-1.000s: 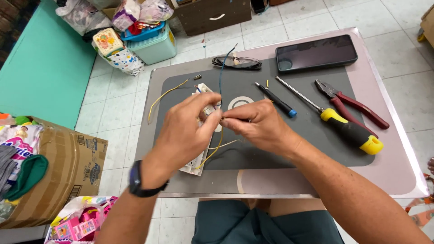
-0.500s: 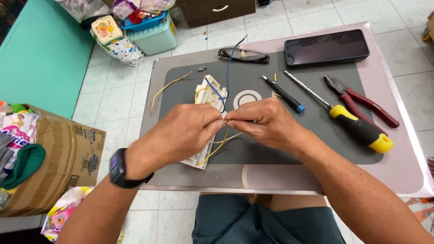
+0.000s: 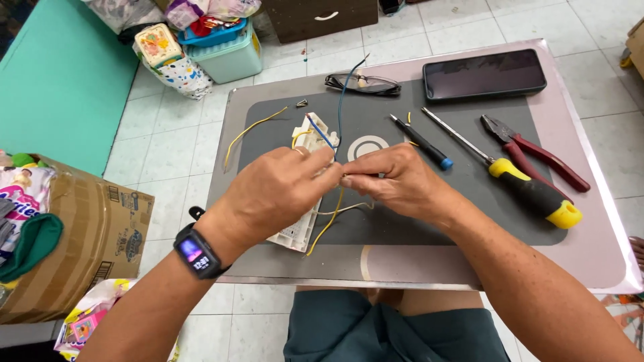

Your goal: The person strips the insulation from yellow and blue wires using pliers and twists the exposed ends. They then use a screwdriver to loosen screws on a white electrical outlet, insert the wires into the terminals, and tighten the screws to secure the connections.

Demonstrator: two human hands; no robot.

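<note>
Two bare hands meet over the dark grey mat on the pale pink desk. The left hand and right hand both have their fingers pinched closed on thin wire ends between them, above a white plastic switch housing lying on the mat. A thin blue wire and a yellow wire run from it. A yellow-handled screwdriver and red-handled pliers lie to the right.
</note>
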